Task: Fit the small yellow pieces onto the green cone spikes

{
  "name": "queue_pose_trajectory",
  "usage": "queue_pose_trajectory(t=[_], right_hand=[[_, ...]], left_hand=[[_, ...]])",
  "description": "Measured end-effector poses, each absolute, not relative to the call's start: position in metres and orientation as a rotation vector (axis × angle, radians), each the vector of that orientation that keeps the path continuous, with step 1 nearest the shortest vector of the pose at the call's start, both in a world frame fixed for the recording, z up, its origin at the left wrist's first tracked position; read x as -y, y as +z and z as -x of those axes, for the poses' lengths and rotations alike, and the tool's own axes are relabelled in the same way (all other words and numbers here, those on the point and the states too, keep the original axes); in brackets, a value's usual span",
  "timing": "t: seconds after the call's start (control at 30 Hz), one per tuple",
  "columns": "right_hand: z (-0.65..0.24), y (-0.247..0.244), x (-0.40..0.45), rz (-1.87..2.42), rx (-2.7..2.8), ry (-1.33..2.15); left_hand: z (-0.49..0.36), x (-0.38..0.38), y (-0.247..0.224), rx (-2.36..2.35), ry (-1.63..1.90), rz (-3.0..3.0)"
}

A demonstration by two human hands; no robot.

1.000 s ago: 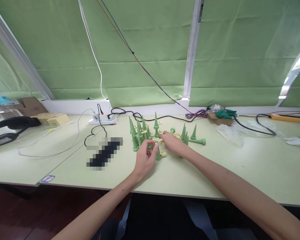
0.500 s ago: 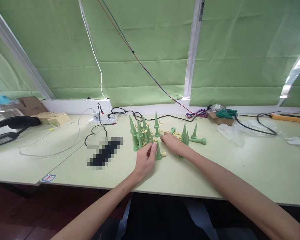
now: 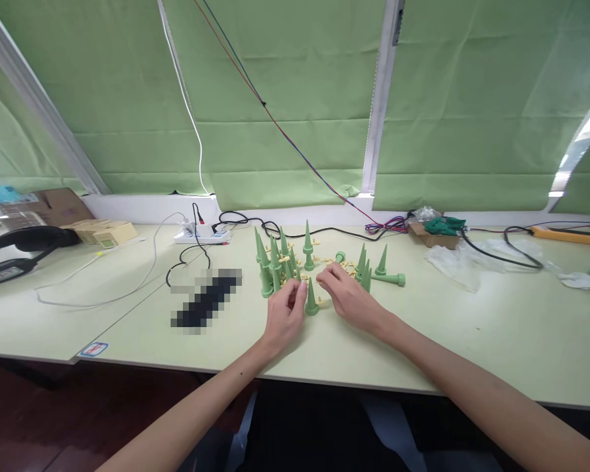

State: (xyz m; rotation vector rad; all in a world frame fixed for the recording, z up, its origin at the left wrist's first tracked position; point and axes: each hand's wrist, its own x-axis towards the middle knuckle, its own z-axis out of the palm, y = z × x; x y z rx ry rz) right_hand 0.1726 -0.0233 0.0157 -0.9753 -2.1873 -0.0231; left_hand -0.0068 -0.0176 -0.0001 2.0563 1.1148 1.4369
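Several green cones with small yellow valves stand in a cluster (image 3: pixel 275 259) at the table's middle. My left hand (image 3: pixel 286 307) is closed at the near side of the cluster, its fingers pinched on something I cannot make out. One green cone (image 3: pixel 311 298) stands upright between my hands. My right hand (image 3: pixel 347 292) is closed just right of that cone, fingertips pressed together; what they hold is too small to tell. Small yellow pieces (image 3: pixel 328 263) lie behind it. More green cones (image 3: pixel 362 261) stand to its right, beside a green piece lying on its side (image 3: pixel 393 279).
On the left lie a pixelated dark object (image 3: pixel 206 301), black headphones (image 3: pixel 27 242) and yellow boxes (image 3: pixel 109 233). A power strip (image 3: pixel 204 234) with cables sits at the back. A small cardboard box (image 3: pixel 435 236) and clear plastic bags (image 3: pixel 455 265) lie at the right.
My right hand has drawn back toward me and slightly right, away from the yellow pieces. My left hand has hardly moved.
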Motion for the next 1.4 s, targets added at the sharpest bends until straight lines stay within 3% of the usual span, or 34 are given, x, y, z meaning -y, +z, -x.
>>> queue_pose_trajectory(t=[0.43,1.4], right_hand=[[-0.166,0.002,0.037,0.795,2.002,0.234],[-0.172,0.009,0.037,0.859,1.99,0.184]], left_hand=[[0.006,0.016,-0.002,-1.024,1.363,-2.208],[0.006,0.017,0.0,-1.061,1.369,-2.154]])
